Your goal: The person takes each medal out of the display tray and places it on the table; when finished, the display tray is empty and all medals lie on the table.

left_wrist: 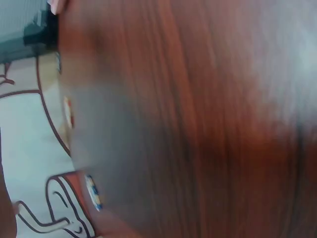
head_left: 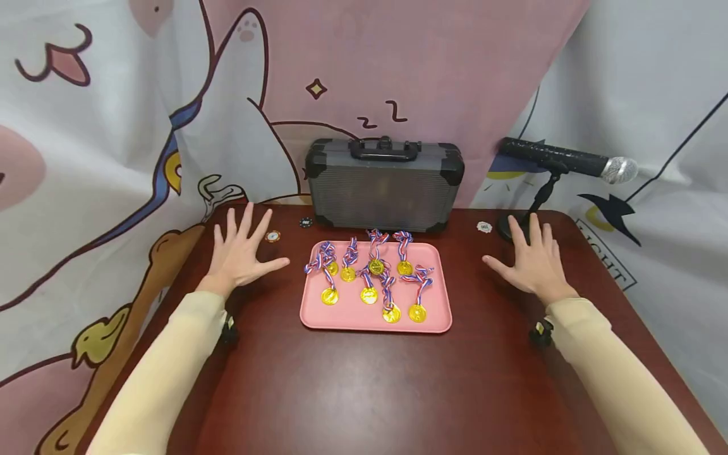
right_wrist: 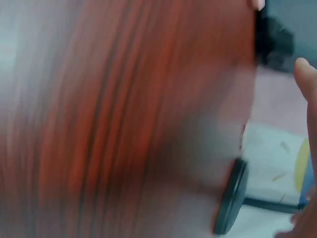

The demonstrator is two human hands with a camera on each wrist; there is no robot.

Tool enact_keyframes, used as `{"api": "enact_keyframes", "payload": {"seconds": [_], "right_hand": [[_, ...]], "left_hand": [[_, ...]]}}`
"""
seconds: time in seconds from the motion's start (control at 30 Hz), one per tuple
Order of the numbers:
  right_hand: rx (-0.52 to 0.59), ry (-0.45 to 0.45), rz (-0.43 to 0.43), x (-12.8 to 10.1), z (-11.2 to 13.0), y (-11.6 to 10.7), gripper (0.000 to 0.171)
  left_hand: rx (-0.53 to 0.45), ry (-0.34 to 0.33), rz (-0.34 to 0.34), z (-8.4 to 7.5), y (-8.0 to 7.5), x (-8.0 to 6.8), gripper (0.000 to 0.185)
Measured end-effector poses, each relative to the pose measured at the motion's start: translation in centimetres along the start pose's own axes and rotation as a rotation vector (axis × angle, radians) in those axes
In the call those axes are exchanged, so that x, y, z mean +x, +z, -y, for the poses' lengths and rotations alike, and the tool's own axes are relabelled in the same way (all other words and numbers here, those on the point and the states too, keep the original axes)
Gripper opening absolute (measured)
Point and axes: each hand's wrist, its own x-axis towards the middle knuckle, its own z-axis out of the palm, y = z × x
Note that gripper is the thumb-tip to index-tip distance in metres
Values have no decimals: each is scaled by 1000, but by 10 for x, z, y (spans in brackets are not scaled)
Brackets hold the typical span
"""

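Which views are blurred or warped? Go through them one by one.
Head view: sharp, evenly lit, wide-angle bowing at the edges; a soft glare patch on the table. Left wrist view: heavily motion-blurred wood grain. Right wrist view: equally smeared, only the microphone stand base readable.

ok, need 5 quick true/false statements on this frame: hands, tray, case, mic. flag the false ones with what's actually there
1. Both hands lie open on the table, holding nothing. True: the left hand and right hand have spread fingers on the table.
2. The medals lie on a blue tray. False: the medals lie on a pink tray.
3. The grey case stands shut behind the tray. True: the grey case is upright, handle on top.
4. The microphone is in the right hand. False: the microphone sits on its stand beyond that hand.
5. The left hand touches the tray. False: bare table lies between them.
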Motion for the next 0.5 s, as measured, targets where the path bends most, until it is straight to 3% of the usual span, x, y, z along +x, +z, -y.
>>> {"api": "enact_keyframes", "payload": {"seconds": [0.2,0.37,0.5], "right_hand": [[237,-113,5,-10,46,-3,79],[375,-280,20,-24,96,0,38],[429,-377,110,-36,131,5,32]], "left_hand": [[-146,58,5,-21,-4,-11,108],[-377,123,152,-42,-1,-18,88],[-593,163,269,-49,13,-23,81]]}}
